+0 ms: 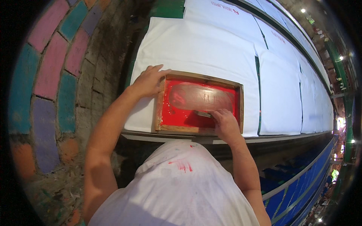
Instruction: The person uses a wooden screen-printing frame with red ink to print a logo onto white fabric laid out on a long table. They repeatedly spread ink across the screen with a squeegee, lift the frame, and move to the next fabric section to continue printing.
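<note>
A wooden screen printing frame [241,107] lies flat on a white cloth [196,41], with red ink over most of its mesh. A paler oval with lettering shows in the middle of the mesh. My left hand [150,82] grips the frame's far left corner, its fingers over the edge. Inside the frame, near the right part of its near side, my right hand [225,122] is closed around a small squeegee [203,113]. The squeegee rests low against the inked mesh; its blade is partly hidden.
More white cloths [281,94] lie side by side along the long table to the right, some with small red prints. A painted brick wall [49,75] stands at my left. Blue panels with a metal rail [298,180] are at the lower right.
</note>
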Tool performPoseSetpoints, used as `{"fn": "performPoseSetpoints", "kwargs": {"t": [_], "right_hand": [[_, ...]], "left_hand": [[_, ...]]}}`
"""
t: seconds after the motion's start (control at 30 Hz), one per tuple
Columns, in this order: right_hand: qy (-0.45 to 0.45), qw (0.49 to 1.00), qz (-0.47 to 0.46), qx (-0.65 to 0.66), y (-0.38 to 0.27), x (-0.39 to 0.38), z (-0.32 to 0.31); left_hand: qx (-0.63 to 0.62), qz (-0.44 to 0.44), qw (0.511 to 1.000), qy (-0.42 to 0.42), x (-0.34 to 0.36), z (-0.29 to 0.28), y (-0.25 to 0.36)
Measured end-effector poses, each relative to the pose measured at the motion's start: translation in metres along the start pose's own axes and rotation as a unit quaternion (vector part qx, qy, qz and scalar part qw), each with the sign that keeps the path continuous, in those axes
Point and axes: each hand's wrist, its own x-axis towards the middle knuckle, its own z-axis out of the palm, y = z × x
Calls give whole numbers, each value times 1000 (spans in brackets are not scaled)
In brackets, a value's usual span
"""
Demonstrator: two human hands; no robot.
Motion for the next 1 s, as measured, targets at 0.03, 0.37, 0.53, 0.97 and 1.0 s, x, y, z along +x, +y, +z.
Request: {"fn": "performPoseSetpoints", "kwargs": {"t": [0.03,0.37,0.53,0.97,1.0], "right_hand": [[-8,1000,-9,13,-5,7,3],[-23,997,-76,8,-18,120,22],[-9,999,-32,6,-22,145,34],[-77,991,-108,-16,-42,37,34],[-115,989,-92,-5,-37,40,21]], "left_hand": [[44,-1,999,-26,10,-4,5],[203,-23,968,-145,42,-16,28],[190,-58,967,-161,43,-20,33],[180,-38,972,-147,49,-16,29],[182,-40,972,-144,49,-15,27]]}}
